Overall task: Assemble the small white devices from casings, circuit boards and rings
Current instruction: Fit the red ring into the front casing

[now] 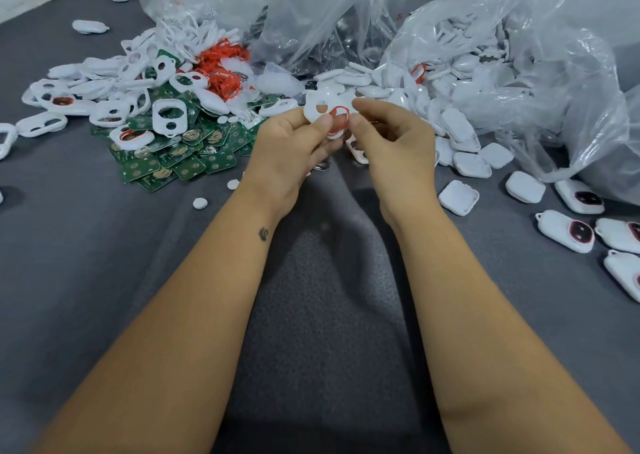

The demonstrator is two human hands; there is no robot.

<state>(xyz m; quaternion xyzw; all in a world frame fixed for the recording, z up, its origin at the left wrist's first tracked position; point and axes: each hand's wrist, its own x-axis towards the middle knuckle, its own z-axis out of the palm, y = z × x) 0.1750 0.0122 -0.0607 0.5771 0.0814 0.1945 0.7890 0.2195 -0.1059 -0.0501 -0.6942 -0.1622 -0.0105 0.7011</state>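
Left: green circuit boards (pixel 180 163) heaped on the grey cloth (pixel 104 280) under white casing frames (pixel 166 114). Centre: left hand (pixel 287 149) pinches a white casing (pixel 323 105) above the cloth, right hand (pixel 394 142) pinches a red ring (pixel 339 116) at its larger hole. Right: assembled devices (pixel 566 234) lie beside a plastic bag (pixel 519 73).

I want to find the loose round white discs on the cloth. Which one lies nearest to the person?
The disc just left of the left forearm, on bare grey cloth. The other discs lie farther away, nearer the green boards.
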